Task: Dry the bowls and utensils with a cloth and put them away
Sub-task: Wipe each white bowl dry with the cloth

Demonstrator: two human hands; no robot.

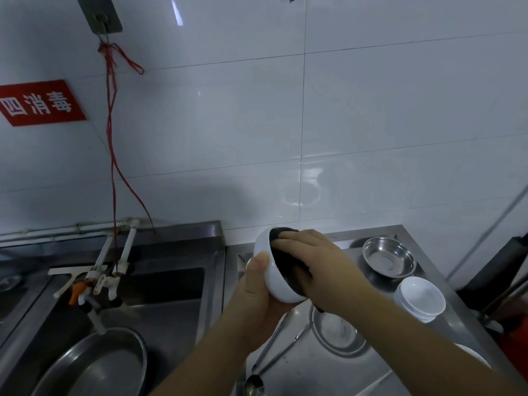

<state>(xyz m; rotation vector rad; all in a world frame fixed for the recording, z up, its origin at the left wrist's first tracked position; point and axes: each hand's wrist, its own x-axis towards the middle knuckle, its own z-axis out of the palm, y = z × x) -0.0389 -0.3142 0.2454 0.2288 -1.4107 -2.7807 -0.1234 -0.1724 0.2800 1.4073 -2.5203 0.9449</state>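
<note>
Head view shows the left hand (pixel 258 284) cupping a white bowl (pixel 271 270) above the worktop (pixel 371 364), its grip clamped on the outer wall, while the right hand (pixel 317 267) presses a dark cloth (pixel 283 252) inside; glazed, likely slippery, breakable.

Two bare forearms enter from the lower edge of the head view, each ending in a bare hand. The left hand (pixel 257 284) carries no glove, ring or band on its visible surfaces; the thumb shows a short, plain nail. The right hand (pixel 320 267) is likewise ungloved, with no ring visible on the fingers and no watch or bracelet at the wrist. Both forearms are uncovered along their whole visible length; no sleeve, cuff or hem appears on either before the picture's edge. No markings, dressings or tape are seen on either limb. The upper arms and clothing lie outside the picture.
</note>
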